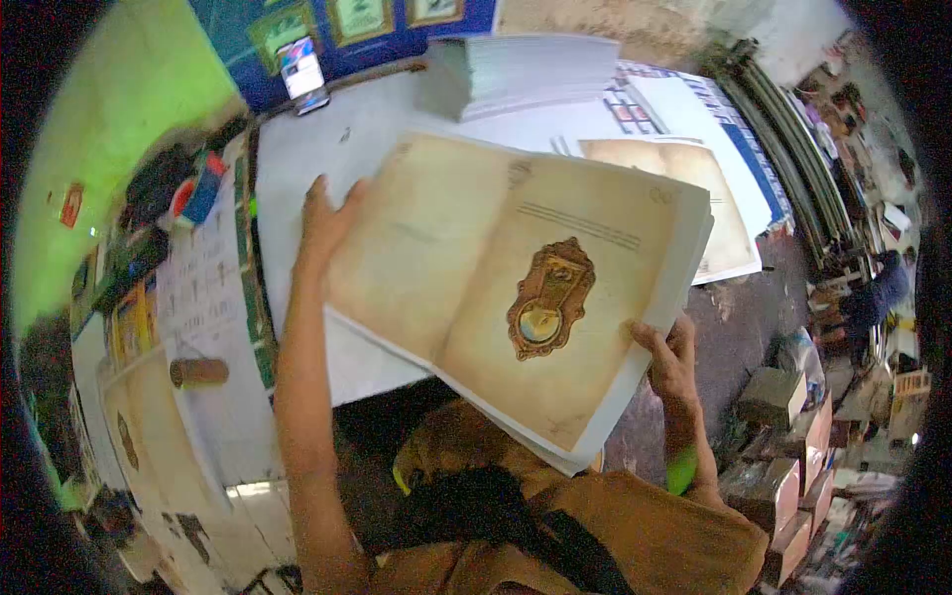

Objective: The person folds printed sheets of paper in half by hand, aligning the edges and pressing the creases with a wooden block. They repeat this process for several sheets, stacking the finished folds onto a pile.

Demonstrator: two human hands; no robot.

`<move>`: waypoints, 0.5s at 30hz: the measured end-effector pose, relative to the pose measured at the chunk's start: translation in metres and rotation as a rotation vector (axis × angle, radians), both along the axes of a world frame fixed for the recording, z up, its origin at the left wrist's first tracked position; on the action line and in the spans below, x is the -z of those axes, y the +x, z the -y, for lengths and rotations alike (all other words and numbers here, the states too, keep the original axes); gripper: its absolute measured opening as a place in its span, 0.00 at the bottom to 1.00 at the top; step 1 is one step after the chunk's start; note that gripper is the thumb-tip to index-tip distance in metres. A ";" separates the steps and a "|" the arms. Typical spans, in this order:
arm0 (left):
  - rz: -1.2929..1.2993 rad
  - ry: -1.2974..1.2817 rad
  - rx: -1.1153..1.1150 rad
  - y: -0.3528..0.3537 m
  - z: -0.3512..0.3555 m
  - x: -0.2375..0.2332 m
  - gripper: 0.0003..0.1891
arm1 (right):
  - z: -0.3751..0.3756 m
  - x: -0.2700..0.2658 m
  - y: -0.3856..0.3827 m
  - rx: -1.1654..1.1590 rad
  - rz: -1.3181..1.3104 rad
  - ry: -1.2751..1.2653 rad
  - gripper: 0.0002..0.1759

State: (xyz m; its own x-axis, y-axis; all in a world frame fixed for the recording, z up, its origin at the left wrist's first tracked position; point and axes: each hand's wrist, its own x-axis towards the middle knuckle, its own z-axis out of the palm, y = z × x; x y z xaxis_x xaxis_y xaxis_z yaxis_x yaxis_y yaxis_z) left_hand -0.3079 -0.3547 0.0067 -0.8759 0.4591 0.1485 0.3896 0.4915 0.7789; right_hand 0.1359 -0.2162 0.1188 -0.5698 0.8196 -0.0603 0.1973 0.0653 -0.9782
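Observation:
A stack of large printed sheets [476, 288] is tilted in front of me above the white table. Its top sheet has a tan, aged-paper look, a few lines of text and a picture of an ornate bronze-coloured object. My right hand [672, 359] grips the right edge of the stack, thumb on top. At the upper left edge is my left hand [332, 213], its thumb and fingers apart. Whether its palm touches the paper is hard to tell. More tan printed sheets [729, 223] lie on the table behind the stack's right side.
A tall pile of white paper [540, 77] stands at the back of the white table [288, 169]. A lit phone [302, 74] leans by the blue board. To the left, a brown roll [198, 372] rests on another surface. Wrapped blocks [773, 397] are stacked at right.

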 end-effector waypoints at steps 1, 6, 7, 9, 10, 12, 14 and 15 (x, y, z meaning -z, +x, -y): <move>0.164 0.065 0.001 -0.015 0.004 0.008 0.45 | -0.010 0.004 0.001 0.030 -0.056 0.028 0.14; 0.329 0.423 0.145 -0.006 0.050 -0.058 0.22 | -0.068 0.008 -0.003 0.023 -0.133 0.114 0.10; 0.229 0.387 -0.019 0.015 0.057 -0.087 0.17 | -0.074 0.006 -0.008 0.026 -0.120 0.119 0.09; 0.208 0.518 -0.100 0.026 0.079 -0.101 0.15 | -0.076 0.005 -0.022 0.035 -0.286 0.115 0.12; 0.209 0.580 -0.121 0.032 0.090 -0.103 0.15 | -0.080 0.007 -0.029 0.033 -0.319 0.144 0.13; 0.163 0.700 -0.075 0.041 0.109 -0.097 0.18 | -0.097 0.027 -0.031 -0.006 -0.334 0.158 0.19; 0.117 0.781 -0.041 0.047 0.119 -0.093 0.20 | -0.108 0.043 -0.026 0.039 -0.279 0.065 0.21; 0.120 0.802 -0.074 0.056 0.119 -0.094 0.21 | -0.099 0.037 -0.034 0.053 -0.358 0.060 0.23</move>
